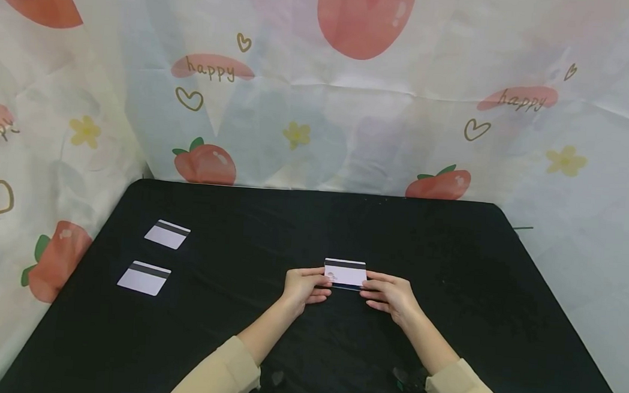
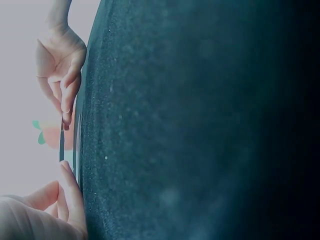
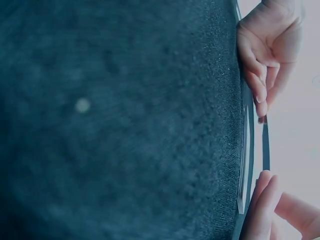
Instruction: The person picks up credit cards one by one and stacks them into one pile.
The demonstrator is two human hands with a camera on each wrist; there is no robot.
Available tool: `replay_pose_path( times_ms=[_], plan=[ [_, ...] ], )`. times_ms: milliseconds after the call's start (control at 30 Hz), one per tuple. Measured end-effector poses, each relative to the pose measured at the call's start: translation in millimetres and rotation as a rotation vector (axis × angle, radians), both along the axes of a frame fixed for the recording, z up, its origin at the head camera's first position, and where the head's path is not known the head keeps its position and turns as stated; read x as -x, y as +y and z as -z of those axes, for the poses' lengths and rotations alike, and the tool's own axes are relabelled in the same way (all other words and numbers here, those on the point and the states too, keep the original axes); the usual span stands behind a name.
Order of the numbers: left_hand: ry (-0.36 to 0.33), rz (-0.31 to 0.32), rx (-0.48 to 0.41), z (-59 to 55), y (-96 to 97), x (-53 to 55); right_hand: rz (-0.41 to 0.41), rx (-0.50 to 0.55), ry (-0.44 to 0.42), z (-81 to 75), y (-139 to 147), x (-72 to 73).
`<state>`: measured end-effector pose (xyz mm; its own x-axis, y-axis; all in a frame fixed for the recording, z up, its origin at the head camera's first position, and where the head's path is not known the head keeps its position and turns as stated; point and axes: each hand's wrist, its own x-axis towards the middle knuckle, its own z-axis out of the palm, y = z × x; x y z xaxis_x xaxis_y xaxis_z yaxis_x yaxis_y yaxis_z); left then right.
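Both hands pinch one white card with a dark magnetic stripe (image 1: 344,273) by its short ends, near the middle of the table. My left hand (image 1: 302,287) has the left end between thumb and fingers; my right hand (image 1: 389,294) has the right end. Seen edge-on in the right wrist view, the card is a thin dark strip (image 3: 266,145) lifted off the cloth. Beneath it lies what looks like a small stack of cards (image 3: 244,165), mostly hidden in the head view. Two more white striped cards, a farther one (image 1: 167,234) and a nearer one (image 1: 144,278), lie apart at the left.
A black cloth (image 1: 451,259) covers the table. Behind it and along the sides hangs a pale curtain (image 1: 351,132) printed with fruit, hearts and flowers. Small dark objects (image 1: 408,379) sit by the right forearm, too dim to identify.
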<state>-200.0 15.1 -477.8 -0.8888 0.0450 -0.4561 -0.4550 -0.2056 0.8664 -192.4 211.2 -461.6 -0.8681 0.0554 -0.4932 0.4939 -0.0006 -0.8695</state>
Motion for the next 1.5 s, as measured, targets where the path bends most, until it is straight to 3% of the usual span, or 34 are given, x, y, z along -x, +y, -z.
replay_pose_path(
  times_ms=[300,1100,1500],
  plan=[
    [0.0,-0.008,0.026,1.0,2.6,1.5,-0.002,-0.051,-0.008,1.4,-0.1,-0.9],
    [-0.011,-0.004,0.028,3.6,3.0,1.9,-0.017,-0.025,0.007,4.1,-1.2,0.0],
    [-0.002,-0.001,0.058,1.0,3.2,1.9,0.005,-0.065,-0.012,4.6,-3.1,1.4]
  ],
)
